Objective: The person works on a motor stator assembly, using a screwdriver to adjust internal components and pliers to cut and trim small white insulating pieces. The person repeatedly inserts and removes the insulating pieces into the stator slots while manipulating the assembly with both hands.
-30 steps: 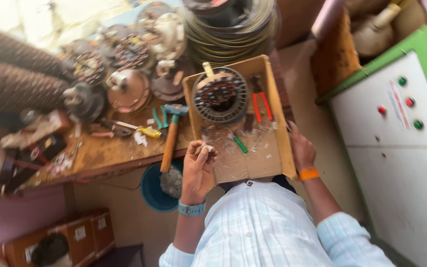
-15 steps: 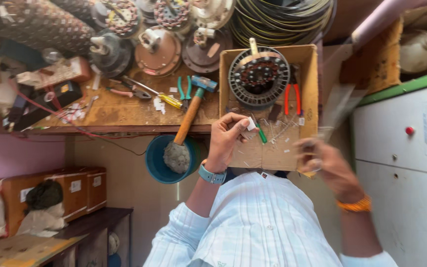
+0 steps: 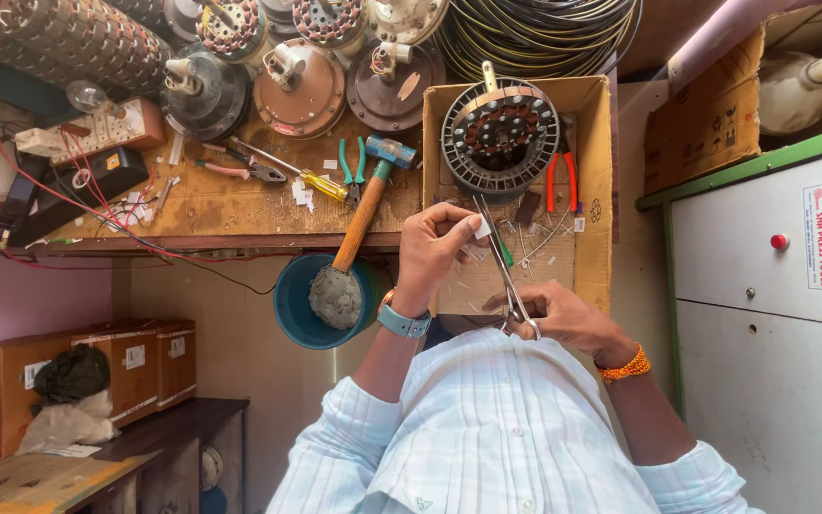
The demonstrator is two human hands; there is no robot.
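Over the cluttered surface point(image 3: 240, 205), the left hand point(image 3: 435, 252) pinches a small white slip point(image 3: 481, 228) beside the scissors point(image 3: 504, 271), whose blades run away from the right hand's point(image 3: 563, 319) closed grip.

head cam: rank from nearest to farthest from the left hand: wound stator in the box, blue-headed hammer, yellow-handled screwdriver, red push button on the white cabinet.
From the left hand:
1. Hammer, just to its left, handle hanging off the bench edge.
2. Wound stator, up and right, in the cardboard box.
3. Yellow-handled screwdriver, further left on the bench.
4. Red push button, far right on the cabinet.
Hammer and stator are close to call.
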